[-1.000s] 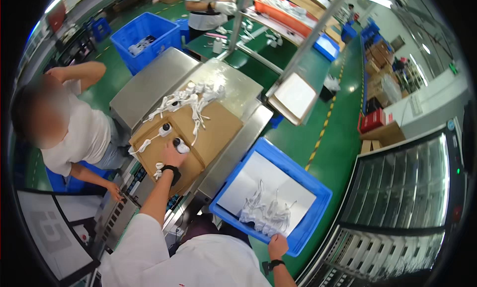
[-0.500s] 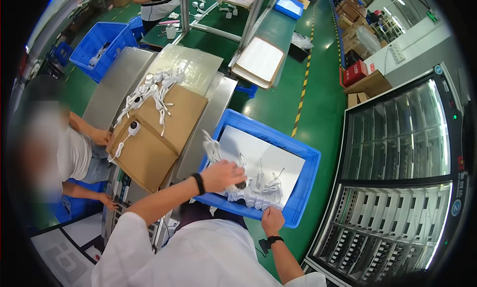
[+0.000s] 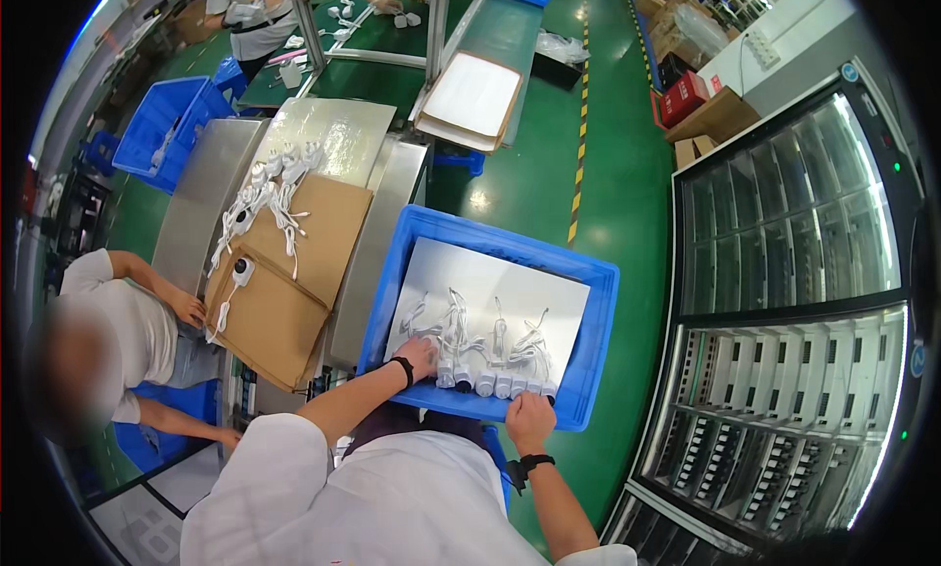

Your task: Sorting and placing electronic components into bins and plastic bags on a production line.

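Note:
My left hand (image 3: 420,356) is inside a blue plastic bin (image 3: 600,316), at the left end of a row of white devices (image 3: 503,384). Its fingers are curled down, and what is under them is hidden. Just beyond the fingers lies a bundled white cord (image 3: 416,317). Several of the devices stand side by side along the near wall, and one shows a dark round front. Their cords spread over a white sheet (image 3: 549,290) lining the bin. My right hand (image 3: 530,421) is closed around the near rim, toward the right corner.
On the left, a metal workbench (image 3: 201,189) carries brown cardboard (image 3: 270,316) and several more white corded devices (image 3: 279,179). A co-worker (image 3: 127,321) sits beside it. A glass-fronted cabinet (image 3: 794,223) stands at right. Ahead is a conveyor (image 3: 500,37) with a white-topped stack (image 3: 470,91).
My left hand has moved left and down with the cord bundle, to the row's left end. My right hand stays on the rim. The view has shifted, and the co-worker's arm has moved.

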The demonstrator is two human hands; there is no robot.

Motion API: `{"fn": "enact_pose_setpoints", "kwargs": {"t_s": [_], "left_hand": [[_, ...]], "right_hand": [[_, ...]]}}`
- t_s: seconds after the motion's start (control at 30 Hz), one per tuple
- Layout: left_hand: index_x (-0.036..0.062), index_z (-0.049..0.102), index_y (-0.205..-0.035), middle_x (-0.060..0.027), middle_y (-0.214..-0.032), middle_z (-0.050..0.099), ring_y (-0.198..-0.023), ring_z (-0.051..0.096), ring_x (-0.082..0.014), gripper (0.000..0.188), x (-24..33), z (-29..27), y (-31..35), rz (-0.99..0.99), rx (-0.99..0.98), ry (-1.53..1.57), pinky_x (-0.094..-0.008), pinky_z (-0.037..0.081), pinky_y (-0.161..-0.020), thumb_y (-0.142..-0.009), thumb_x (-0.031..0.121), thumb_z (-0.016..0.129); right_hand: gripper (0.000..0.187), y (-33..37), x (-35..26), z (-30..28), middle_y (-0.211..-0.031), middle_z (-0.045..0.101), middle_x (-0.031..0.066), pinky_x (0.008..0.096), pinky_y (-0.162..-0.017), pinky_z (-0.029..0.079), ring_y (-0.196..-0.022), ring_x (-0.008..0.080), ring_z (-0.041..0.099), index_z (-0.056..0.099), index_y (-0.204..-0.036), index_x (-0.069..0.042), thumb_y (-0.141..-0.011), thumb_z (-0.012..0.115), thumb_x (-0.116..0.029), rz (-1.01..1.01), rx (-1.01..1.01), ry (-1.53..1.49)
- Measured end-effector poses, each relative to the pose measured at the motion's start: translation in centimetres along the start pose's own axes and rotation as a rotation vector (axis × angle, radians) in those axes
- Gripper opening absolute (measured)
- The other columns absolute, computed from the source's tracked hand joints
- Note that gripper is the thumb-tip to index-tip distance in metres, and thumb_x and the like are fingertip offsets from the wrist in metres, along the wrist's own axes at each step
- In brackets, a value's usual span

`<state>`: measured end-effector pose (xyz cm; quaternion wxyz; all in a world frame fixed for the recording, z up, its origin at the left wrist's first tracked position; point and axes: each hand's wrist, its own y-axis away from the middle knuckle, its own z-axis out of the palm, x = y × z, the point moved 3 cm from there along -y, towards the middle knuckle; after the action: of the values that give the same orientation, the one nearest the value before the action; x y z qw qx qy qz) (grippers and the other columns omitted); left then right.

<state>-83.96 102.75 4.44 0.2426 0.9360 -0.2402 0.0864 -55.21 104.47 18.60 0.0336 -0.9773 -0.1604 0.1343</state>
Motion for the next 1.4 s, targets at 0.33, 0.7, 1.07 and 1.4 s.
{"fn": "enact_pose_setpoints", "kwargs": {"t_s": [0.33, 0.7, 1.07, 1.4], "left_hand": [[-0.0004, 0.068, -0.119, -0.0228, -0.132, 0.061, -0.118, 0.062, -0.0366, 0.048, -4.8, 3.6, -1.1, -0.611, -0.376, 0.383, -0.0524, 0.047, -0.099, -0.084, 0.031, 0.06], [0.0014, 0.068, -0.106, -0.0195, -0.101, 0.073, -0.098, 0.07, -0.0352, 0.045, -3.5, 2.9, -1.9, -0.518, -0.117, 0.818, -0.0412, 0.055, -0.089, -0.066, 0.022, 0.078], [-0.0002, 0.063, -0.117, -0.0184, -0.114, 0.067, -0.093, 0.068, -0.0334, 0.037, -3.8, -13.3, 4.4, -0.323, 0.768, 1.039, -0.044, 0.054, -0.085, -0.085, 0.02, 0.066], [0.0037, 0.044, -0.139, -0.0272, -0.122, 0.053, -0.116, 0.053, -0.0451, 0.072, -30.7, -1.3, 29.7, -1.587, 1.384, 0.265, -0.0505, 0.044, -0.103, -0.075, 0.019, 0.071]], "right_hand": [[0.014, -0.1, -0.4, -0.3, -0.073, 0.06, 0.0082, 0.0449, -0.059, 0.047, -0.069, 0.0313, 0.058, 0.058, -0.072, -0.011, -0.083, 0.059, -0.019, -0.029, 0.034, -0.013], [0.013, 0.0, -0.7, -0.5, -0.073, 0.061, 0.0075, 0.0463, -0.061, 0.048, -0.07, 0.0317, 0.059, 0.06, -0.072, -0.011, -0.083, 0.059, -0.019, -0.03, 0.0, -0.027], [0.019, 0.5, -0.4, -0.4, -0.072, 0.061, 0.014, 0.0512, -0.062, 0.046, -0.072, 0.0375, 0.059, 0.06, -0.072, -0.009, -0.086, 0.055, -0.021, -0.002, -0.09, 0.09], [0.023, 0.2, -1.0, 0.7, -0.075, 0.062, 0.0139, 0.0526, -0.063, 0.046, -0.076, 0.0382, 0.06, 0.062, -0.074, -0.01, -0.088, 0.053, -0.026, -0.016, -0.119, 0.136]]}}
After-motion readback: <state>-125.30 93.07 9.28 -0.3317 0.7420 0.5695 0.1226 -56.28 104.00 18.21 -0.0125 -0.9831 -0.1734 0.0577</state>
